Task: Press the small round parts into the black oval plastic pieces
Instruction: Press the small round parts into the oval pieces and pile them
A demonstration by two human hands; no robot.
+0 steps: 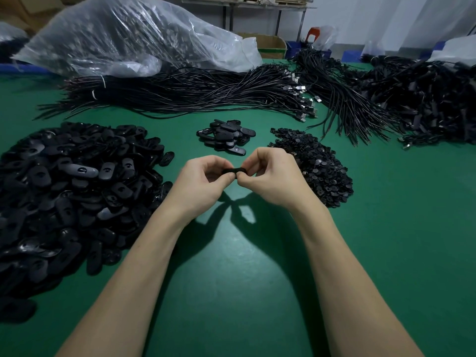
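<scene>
- Two bare forearms reached in from the near edge over the green counter (231, 292), meeting at centre.
- Left hand (199, 181) and right hand (273, 176) were both curled, together pinching one black oval piece (231, 171) between the fingertips, held just above the counter surface.
- Whether a small round part sat in that piece: could not tell, fingers covered most of it.
- Three heaps of loose black parts counted on the counter: one large pile of oval pieces (72, 191) at left; one small heap of oval pieces (225, 137) just beyond the hands; one pile of small round parts (319, 168) just right of the right hand.
- Individual pieces in each heap too many and overlapped to count.
- Black cable bundles (195, 92) lay across the far side, some tipped with connectors; more cables (425, 104) at far right.
- One large clear plastic bag (128, 34) sat behind the cables, far left.
- One cardboard box (270, 43) beyond the bag.
</scene>
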